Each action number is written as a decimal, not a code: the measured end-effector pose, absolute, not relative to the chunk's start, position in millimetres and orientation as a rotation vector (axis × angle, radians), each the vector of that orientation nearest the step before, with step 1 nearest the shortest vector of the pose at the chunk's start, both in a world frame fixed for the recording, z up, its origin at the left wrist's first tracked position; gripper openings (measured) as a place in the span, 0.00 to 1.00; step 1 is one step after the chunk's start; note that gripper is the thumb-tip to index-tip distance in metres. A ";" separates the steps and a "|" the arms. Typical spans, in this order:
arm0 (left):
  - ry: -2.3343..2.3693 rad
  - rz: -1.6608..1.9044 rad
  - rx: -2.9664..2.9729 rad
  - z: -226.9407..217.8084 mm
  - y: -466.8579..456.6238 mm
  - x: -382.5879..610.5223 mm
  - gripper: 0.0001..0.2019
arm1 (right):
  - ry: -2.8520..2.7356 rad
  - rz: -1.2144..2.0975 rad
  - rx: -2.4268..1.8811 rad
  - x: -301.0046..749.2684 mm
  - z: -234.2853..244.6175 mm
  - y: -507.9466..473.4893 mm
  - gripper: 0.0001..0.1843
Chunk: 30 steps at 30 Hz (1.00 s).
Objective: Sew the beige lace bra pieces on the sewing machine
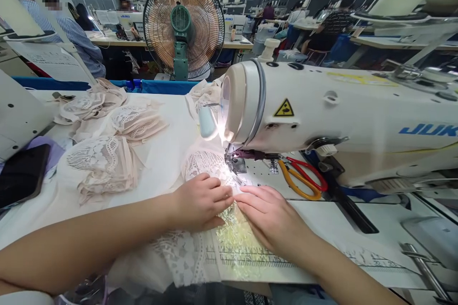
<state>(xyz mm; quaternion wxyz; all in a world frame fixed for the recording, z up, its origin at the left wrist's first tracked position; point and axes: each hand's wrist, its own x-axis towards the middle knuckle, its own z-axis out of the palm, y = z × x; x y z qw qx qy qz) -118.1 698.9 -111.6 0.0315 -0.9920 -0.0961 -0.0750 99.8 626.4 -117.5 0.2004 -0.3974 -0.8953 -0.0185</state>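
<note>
A piece of pale pink lace fabric lies under the needle area of a white JUKI sewing machine, whose lamp lights the presser foot. With fingers bent and pressed together, my left hand grips the fabric just in front of the foot. My right hand pinches its edge close beside, the fingertips of both hands nearly meeting. More lace hangs toward the table's front edge below my left wrist. A shiny yellowish patch with printed ruler marks shows between my hands.
Lace pieces lie in piles on the left, near a dark phone. Scissors with red and yellow handles rest under the machine arm. Beyond the table stand a large fan and a person in a striped shirt.
</note>
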 end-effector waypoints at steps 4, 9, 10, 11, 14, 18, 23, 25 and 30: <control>-0.223 -0.293 -3.078 -112.3 715.2 -120.1 0.20 | -2.506 -0.080 -1.093 98.3 -119.3 634.2 0.14; -0.132 -0.346 -3.127 -112.5 735.0 -120.4 0.17 | -2.548 -0.110 -1.120 96.4 -116.5 643.6 0.14; -0.119 -0.354 -3.131 -112.4 738.7 -120.3 0.17 | -2.552 -0.121 -1.125 96.0 -115.8 645.5 0.13; -0.108 -0.359 -3.135 -112.5 742.3 -120.3 0.16 | -2.556 -0.133 -1.128 95.5 -115.1 647.3 0.14; -0.078 -0.368 -3.138 -113.3 752.0 -120.3 0.16 | -2.559 -0.176 -1.147 93.7 -113.9 652.0 0.14; -0.056 -0.373 -3.127 -113.6 763.0 -120.5 0.16 | -2.544 -0.228 -1.165 90.4 -113.1 656.8 0.15; -0.048 -0.383 -3.097 -108.4 772.4 -119.4 0.15 | -2.529 -0.273 -1.191 86.9 -113.2 660.3 0.16; -0.060 -0.385 -3.086 -106.4 775.0 -118.8 0.14 | -2.525 -0.293 -1.182 86.5 -112.0 659.7 0.16; -0.064 -0.397 -3.087 -105.9 780.7 -118.4 0.13 | -2.520 -0.243 -1.124 90.6 -106.5 653.6 0.16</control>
